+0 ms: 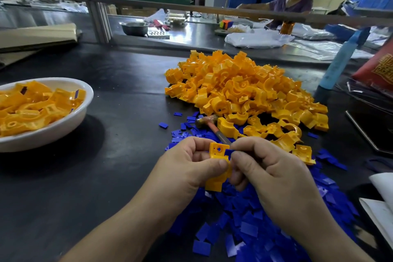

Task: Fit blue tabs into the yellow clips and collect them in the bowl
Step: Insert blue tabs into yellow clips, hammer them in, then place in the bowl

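1. Yellow clip (219,155) is held between both hands, above the far edge of the blue heap. The left hand (187,166) grips it with thumb and curled fingers. The right hand (272,168) pinches a blue tab (229,152) against the clip's upper right side.
2. This fit looks only partly made: the tab shows outside the clip.
3. Done so far: the white bowl (63,127), at left on the dark surface (117,176), holds a shallow load of finished clips (32,108), a few showing blue tabs.
4. Left to do, by the look of it, is most of the job: a large pile of yellow clips (244,89) and a broad heap of loose blue tabs (265,219).
5. A small hammer (209,123) lies between the two piles, unheld.
6. A metal bowl (134,27) stands on the far bench; its contents cannot be seen.
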`<state>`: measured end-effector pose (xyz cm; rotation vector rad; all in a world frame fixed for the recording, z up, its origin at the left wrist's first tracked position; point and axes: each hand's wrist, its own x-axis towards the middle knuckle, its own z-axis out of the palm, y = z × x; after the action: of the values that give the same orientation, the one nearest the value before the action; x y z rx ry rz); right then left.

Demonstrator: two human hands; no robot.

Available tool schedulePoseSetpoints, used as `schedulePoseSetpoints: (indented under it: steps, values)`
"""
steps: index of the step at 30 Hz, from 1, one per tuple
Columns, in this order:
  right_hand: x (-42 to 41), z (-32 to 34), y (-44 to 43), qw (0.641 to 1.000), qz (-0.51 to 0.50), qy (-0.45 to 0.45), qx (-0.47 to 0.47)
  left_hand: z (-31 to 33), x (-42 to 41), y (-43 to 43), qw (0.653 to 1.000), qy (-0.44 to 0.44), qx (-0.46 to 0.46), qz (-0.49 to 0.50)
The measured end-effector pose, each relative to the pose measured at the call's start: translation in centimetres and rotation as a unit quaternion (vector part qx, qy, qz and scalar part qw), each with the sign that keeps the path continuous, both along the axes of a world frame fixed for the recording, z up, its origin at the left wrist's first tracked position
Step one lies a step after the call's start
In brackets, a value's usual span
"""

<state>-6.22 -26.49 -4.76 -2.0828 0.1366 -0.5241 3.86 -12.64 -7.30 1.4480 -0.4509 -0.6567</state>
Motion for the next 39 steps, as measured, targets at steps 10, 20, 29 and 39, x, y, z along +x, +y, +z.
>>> schedulePoseSetpoints:
  steps: [10,20,29,39]
  values:
    - [0.0,-0.1,0.4,0.996,-0.031,-0.035,-0.077,-0.1,-0.6,0.0,0.999,-0.006,-0.028,-0.032]
    - [0.1,-0.2,0.2,0.998,-0.007,0.008,0.058,0.1,-0.9,0.1,0.998,-0.002,-0.049,-0.033]
    - [0.0,0.3,0.0,0.993,0.020,-0.004,0.119,0.0,-0.8,0.1,0.994,0.056,-0.080,-0.047]
    - [-0.1,0.2,0.1,0.994,0.027,-0.011,0.106,0.4,-1.0,0.3,0.997,0.035,-0.064,-0.037]
